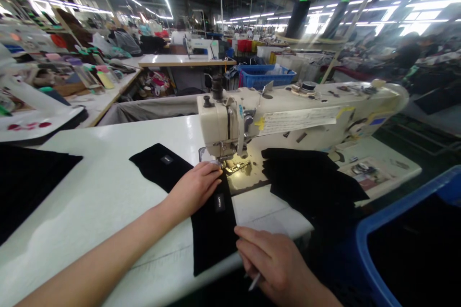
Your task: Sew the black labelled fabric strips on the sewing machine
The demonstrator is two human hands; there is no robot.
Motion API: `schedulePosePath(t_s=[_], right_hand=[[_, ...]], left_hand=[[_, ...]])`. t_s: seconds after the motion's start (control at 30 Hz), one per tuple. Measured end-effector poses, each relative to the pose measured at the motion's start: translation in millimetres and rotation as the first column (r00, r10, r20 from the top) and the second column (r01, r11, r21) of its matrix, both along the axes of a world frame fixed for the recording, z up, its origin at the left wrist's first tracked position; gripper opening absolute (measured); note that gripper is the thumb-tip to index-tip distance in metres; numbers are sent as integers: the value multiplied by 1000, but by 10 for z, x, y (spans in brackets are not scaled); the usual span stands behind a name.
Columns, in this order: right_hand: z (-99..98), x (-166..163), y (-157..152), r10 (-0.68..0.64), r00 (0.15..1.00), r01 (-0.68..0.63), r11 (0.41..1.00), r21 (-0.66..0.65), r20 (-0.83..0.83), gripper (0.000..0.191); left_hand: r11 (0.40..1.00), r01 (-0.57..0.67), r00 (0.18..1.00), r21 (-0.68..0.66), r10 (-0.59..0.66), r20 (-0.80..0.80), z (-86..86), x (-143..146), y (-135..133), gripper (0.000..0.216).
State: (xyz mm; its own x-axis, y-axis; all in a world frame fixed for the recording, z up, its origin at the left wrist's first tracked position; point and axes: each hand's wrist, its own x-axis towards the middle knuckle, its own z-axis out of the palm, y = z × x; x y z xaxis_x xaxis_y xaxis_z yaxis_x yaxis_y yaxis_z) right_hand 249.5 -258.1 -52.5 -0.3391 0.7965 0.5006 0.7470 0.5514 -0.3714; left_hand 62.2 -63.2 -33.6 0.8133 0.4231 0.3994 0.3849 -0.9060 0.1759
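My left hand [196,186] lies with fingers stretched out on a black fabric strip [214,244], its fingertips beside the needle and presser foot of the sewing machine [223,124]. A small dark label [219,202] with light lettering sits on this strip. At the strip's right edge, the fingertips of my right hand [272,256] are closed. Out from under that hand juts the tip of a slim metal tool [254,282]; the rest is hidden in the fingers. Farther left, behind my left hand, lies more black fabric [154,160] with a label [167,159].
Black fabric pieces [306,177] are stacked right of the needle, and another black piece [32,177] lies at far left. A blue basket [370,235] with dark contents stands at lower right. Behind the machine are a blue crate [266,76] and a second sewing machine [203,48].
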Motion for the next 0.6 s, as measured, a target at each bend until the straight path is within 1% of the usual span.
schedulePosePath(t_s=[0.3,0.47,0.6], right_hand=[[-43,12,3,-7,1000,6,997,-79,-19,23],[-46,15,1,-21,1000,23,996,-86,21,22],[-21,14,6,-15,999,18,996,-89,30,24]], left_hand=[[1000,-12,1000,-14,12,23,-16,11,31,27],[1000,0,999,4,0,37,-24,4,36,29],[1000,9,1000,-3,-9,5,6,-11,19,31]])
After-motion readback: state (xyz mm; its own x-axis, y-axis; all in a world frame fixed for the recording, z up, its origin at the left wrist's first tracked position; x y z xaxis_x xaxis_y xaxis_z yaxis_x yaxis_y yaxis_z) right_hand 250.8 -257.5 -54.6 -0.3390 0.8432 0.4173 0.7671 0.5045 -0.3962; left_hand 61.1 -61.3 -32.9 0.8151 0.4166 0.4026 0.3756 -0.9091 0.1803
